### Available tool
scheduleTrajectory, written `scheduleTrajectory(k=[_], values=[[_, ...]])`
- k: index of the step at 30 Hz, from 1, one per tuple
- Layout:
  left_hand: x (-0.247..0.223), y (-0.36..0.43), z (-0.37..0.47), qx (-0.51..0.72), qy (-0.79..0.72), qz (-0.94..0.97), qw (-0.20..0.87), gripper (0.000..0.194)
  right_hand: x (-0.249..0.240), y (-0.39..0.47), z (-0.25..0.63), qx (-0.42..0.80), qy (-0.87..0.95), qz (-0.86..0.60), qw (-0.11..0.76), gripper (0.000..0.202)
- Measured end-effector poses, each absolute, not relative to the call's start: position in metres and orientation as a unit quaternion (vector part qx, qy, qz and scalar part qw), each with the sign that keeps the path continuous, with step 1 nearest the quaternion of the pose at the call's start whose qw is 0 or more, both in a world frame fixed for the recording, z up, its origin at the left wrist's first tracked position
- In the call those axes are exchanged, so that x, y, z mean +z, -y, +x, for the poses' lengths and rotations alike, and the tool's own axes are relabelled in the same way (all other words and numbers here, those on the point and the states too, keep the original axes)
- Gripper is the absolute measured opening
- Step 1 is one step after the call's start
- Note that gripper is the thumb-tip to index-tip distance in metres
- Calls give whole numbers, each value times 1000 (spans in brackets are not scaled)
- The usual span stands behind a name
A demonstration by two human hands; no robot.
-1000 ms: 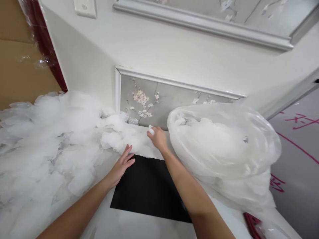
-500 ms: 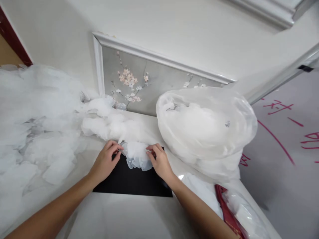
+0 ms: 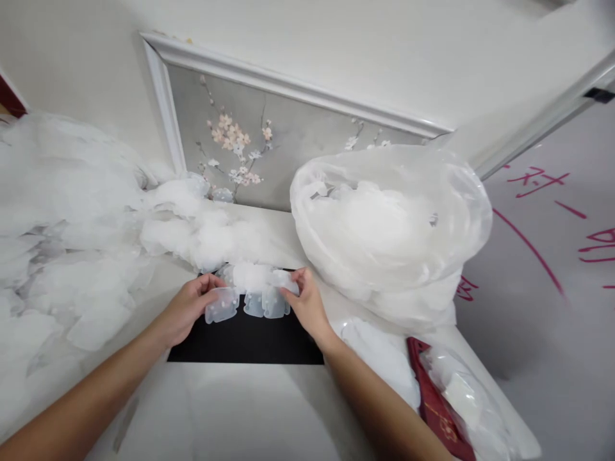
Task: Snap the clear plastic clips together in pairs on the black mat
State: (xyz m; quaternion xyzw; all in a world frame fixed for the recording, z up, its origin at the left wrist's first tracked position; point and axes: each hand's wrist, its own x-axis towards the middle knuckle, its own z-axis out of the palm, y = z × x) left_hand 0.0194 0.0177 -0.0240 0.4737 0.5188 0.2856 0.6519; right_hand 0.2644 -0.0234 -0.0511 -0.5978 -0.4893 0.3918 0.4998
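Hands pinching sheer white ruffled piece [image 3: 254, 276] at both ends, over far part of black sheet [image 3: 247, 339]; left hand [image 3: 189, 304] has thumb and fingers closed on near-left flap, right hand [image 3: 307, 299] likewise on right end. White fluffy heap [image 3: 86, 256] left on table [image 3: 240, 410], clear bag [image 3: 384, 237] of white pieces right, red item [image 3: 439, 410] nearer, right.

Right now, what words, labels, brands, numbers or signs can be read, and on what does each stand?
"对": magenta handwriting on the whiteboard.
Other handwriting there: cut off or unclear.
Gold marking on the red object: too blurred to read.
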Motion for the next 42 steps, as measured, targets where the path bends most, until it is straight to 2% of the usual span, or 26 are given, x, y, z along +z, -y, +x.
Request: scheduleTrajectory(k=[2, 5, 9, 13, 15, 17, 18, 20, 22, 26, 29, 36, 42], values=[[-20, -18, 16, 284, -506, 431, 691, 65, -41, 29, 265, 475, 415, -574, 523, 48], [-20, -17, 14, 264, -459, 394, 751, 69, -29, 40, 259, 621, 340, -512, 488, 69], [-19, -11, 17, 212, -412, 351, 814, 70, -24, 48, 250, 718, 288, -468, 428, 63], [-16, -11, 15, 171, -404, 375, 817, 78, -29, 48, 253, 756, 276, -439, 398, 64], [-16, -15, 11, 167, -404, 466, 769, 68, -33, 49, 256, 768, 261, -426, 402, 63], [-15, -20, 5, 192, -391, 573, 694, 39, -37, 50, 259, 777, 228, -415, 416, 62], [-14, -22, 3, 209, -380, 615, 659, 33, -38, 50, 260, 779, 213, -412, 422, 61], [-12, -25, 0, 240, -366, 659, 612, 32, -41, 51, 260, 780, 202, -411, 426, 63], [-9, -25, 0, 258, -374, 629, 631, 27, -42, 51, 260, 782, 212, -409, 419, 68], [-13, -21, 11, 297, -341, 441, 775, 27, -43, 50, 261, 787, 231, -401, 408, 65], [-21, -19, 19, 297, -320, 398, 807, 24, -44, 50, 265, 788, 240, -393, 409, 66], [-27, -15, 19, 227, -345, 418, 810, 68, -43, 51, 285, 767, 302, -442, 353, 81], [-25, -11, 21, 183, -337, 409, 828, 78, -43, 51, 289, 760, 333, -441, 341, 72]])
